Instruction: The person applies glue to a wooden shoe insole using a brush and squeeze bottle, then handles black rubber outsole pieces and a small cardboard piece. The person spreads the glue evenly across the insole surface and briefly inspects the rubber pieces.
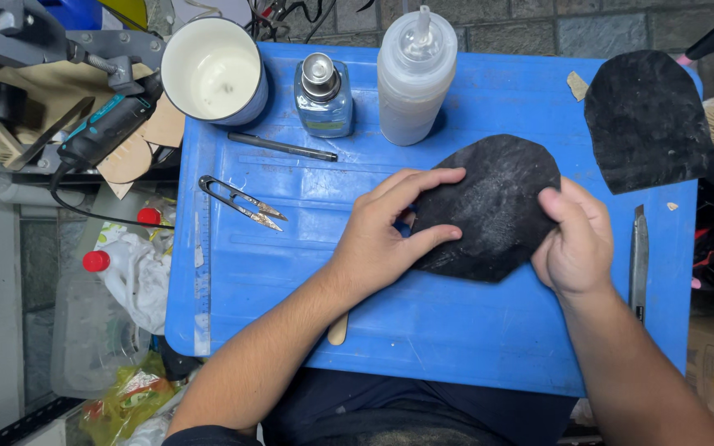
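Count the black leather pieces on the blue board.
2. One black leather piece lies mid-board, held between the left hand and right hand. The other black piece lies at the far right corner, untouched. None visibly hidden.

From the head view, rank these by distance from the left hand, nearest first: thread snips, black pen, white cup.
From the left hand:
1. Thread snips, on the blue board to its left.
2. Black pen, farther up the board.
3. White cup, at the top left corner.
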